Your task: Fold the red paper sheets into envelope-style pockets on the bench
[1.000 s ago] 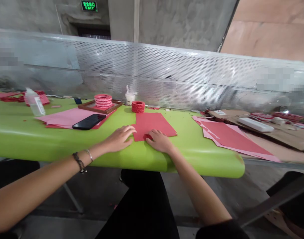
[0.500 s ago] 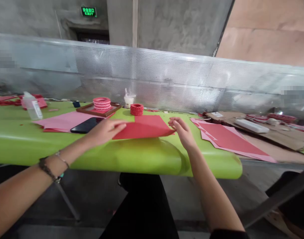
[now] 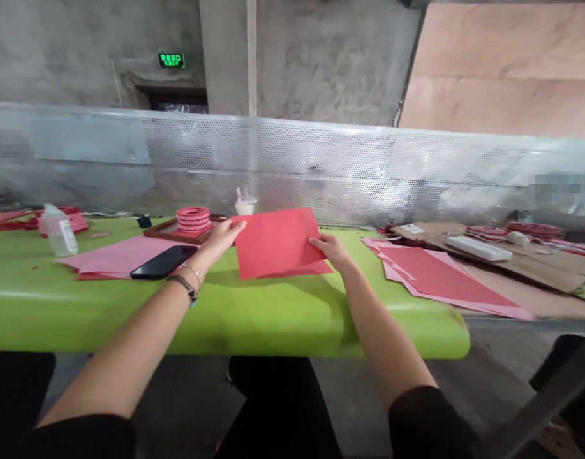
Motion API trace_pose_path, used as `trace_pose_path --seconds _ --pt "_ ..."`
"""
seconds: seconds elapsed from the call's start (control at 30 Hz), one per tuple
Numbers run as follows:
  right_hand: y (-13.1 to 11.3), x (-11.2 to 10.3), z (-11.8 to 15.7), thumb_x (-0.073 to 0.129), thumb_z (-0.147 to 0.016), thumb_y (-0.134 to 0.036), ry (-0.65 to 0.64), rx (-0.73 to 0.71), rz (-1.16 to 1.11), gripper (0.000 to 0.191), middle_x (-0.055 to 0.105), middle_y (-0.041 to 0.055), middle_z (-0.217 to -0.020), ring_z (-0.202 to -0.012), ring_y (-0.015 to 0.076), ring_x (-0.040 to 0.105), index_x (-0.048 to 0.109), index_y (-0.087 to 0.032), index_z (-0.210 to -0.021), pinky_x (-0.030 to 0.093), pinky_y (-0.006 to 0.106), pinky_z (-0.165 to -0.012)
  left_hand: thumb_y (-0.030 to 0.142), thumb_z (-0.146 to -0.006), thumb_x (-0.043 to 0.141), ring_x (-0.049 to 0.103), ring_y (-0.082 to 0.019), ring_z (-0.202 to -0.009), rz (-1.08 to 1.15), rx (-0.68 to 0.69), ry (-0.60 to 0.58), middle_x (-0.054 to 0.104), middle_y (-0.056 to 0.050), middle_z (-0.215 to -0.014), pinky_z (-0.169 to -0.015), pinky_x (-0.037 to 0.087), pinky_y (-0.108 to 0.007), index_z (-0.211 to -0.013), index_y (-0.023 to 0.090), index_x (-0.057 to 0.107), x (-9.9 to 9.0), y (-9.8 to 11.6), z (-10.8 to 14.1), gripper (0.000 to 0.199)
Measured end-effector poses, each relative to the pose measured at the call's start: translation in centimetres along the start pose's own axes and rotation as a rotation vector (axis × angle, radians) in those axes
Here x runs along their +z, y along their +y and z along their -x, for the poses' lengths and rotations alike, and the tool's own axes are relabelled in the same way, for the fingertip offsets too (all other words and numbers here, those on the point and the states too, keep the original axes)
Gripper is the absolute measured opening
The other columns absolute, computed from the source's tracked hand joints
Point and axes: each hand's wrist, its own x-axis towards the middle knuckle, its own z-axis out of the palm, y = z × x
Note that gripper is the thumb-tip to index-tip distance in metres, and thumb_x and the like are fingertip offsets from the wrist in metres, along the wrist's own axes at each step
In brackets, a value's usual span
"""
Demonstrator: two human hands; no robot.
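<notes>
a bare concrete wall runs behind a long perforated metal screen [image 3: 321, 166], and a green sign [image 3: 171, 60] over a dark doorway reads "exit" under smaller characters too blurred to make out. in front stands a glossy lime-green table [image 3: 273, 312].

over the middle of the table a flat red paper sheet [image 3: 275, 242] is tilted up toward the camera, its lower edge near the table top. the left hand [image 3: 222, 234] pinches the sheet's upper left corner, fingers closed on the edge. the right hand [image 3: 331, 247] grips the right edge, thumb on the front and fingers curled behind. a dark beaded bracelet [image 3: 183, 284] and a thin chain sit on the left wrist.

to the left lies a black smartphone [image 3: 164, 262] on pale pink paper sheets [image 3: 115, 256]. behind it a stack of red-and-pink rings [image 3: 192, 219] rests on a brown wooden tray [image 3: 170, 231], with a small white cup [image 3: 245, 205] just beside. a clear plastic bottle [image 3: 59, 231] with a white label stands further left; its print cannot be read. to the right lie more red and pink cut sheets [image 3: 436, 277], brown cardboard [image 3: 531, 264] and a white oblong box [image 3: 478, 248].
</notes>
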Motion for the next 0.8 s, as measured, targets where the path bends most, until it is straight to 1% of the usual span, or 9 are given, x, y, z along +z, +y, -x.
trace_pose_path --seconds 0.07,0.13,0.2,0.3,0.4,0.5,0.57,0.67,0.8 --pt "0.7 0.2 -0.3 0.053 -0.082 -0.028 0.077 0.074 -0.078 0.020 0.070 0.0070 -0.080 -0.067 0.0159 0.066 0.066 -0.014 -0.084 0.055 0.027 -0.063 0.044 -0.082 0.043 0.063 -0.019 -0.089 0.128 -0.001 -0.115 0.068 -0.009 -0.095 -0.072 0.049 -0.027 -0.101 0.016 0.057 1.1 -0.6 -0.1 0.037" --pt "0.9 0.2 -0.3 0.056 -0.079 -0.028 0.129 0.124 -0.139 0.017 0.070 0.0061 -0.076 -0.064 0.0154 0.066 0.065 -0.014 -0.078 0.055 0.026 -0.062 0.042 -0.077 0.053 0.064 -0.020 -0.089 0.215 -0.021 -0.217 0.069 -0.010 -0.098 -0.074 0.050 -0.028 -0.099 0.015 0.060 1.9 -1.0 0.0 0.035" --pt "0.8 0.1 0.0 0.058 -0.078 -0.027 0.157 0.151 -0.186 0.014 0.069 0.0045 -0.073 -0.063 0.0144 0.065 0.064 -0.015 -0.074 0.054 0.025 -0.062 0.038 -0.072 0.061 0.064 -0.022 -0.090 0.269 -0.049 -0.270 0.069 -0.011 -0.100 -0.076 0.050 -0.029 -0.095 0.013 0.063 2.4 -1.6 0.0 0.034" --pt "0.4 0.0 0.3 0.061 -0.075 -0.025 0.172 0.173 -0.218 0.013 0.067 0.0021 -0.064 -0.058 0.0134 0.063 0.064 -0.016 -0.067 0.052 0.024 -0.058 0.037 -0.070 0.064 0.063 -0.023 -0.093 0.300 -0.094 -0.265 0.069 -0.011 -0.101 -0.079 0.049 -0.031 -0.090 0.012 0.065 2.5 -2.4 -0.1 0.032" --pt "0.4 0.2 0.3 0.066 -0.070 -0.025 0.162 0.185 -0.216 0.014 0.064 0.0009 -0.056 -0.053 0.0139 0.060 0.063 -0.016 -0.059 0.049 0.025 -0.053 0.036 -0.064 0.069 0.063 -0.028 -0.091 0.276 -0.157 -0.213 0.072 -0.010 -0.089 -0.078 0.048 -0.034 -0.076 0.012 0.066 2.3 -3.1 -0.2 0.027" --pt "0.6 0.3 0.1 0.066 -0.070 -0.025 0.162 0.189 -0.212 0.015 0.064 0.0006 -0.056 -0.053 0.0142 0.059 0.065 -0.016 -0.058 0.047 0.025 -0.053 0.036 -0.058 0.073 0.063 -0.031 -0.090 0.288 -0.192 -0.179 0.072 -0.009 -0.081 -0.077 0.048 -0.034 -0.067 0.012 0.065 2.2 -3.2 -0.1 0.026" --pt "0.7 0.3 0.1 0.064 -0.072 -0.026 0.170 0.191 -0.212 0.015 0.065 0.0004 -0.057 -0.055 0.0143 0.060 0.066 -0.016 -0.060 0.046 0.025 -0.055 0.039 -0.060 0.072 0.063 -0.029 -0.092 0.341 -0.190 -0.186 0.072 -0.009 -0.086 -0.078 0.048 -0.033 -0.073 0.013 0.066 2.2 -3.0 0.0 0.030" --pt "0.8 0.3 0.0 0.061 -0.076 -0.028 0.182 0.194 -0.219 0.020 0.065 0.0002 -0.059 -0.058 0.0143 0.061 0.066 -0.016 -0.061 0.046 0.025 -0.058 0.040 -0.063 0.070 0.063 -0.025 -0.093 0.449 -0.187 -0.231 0.071 -0.009 -0.095 -0.079 0.049 -0.032 -0.085 0.014 0.066 2.4 -2.8 0.2 0.035" --pt "1.0 0.3 -0.2 0.057 -0.080 -0.029 0.205 0.210 -0.226 0.027 0.065 0.0005 -0.061 -0.063 0.0147 0.061 0.063 -0.015 -0.058 0.045 0.025 -0.061 0.037 -0.063 0.072 0.064 -0.021 -0.087 0.555 -0.192 -0.274 0.070 -0.011 -0.093 -0.078 0.049 -0.030 -0.085 0.013 0.066 2.5 -3.0 0.1 0.033"
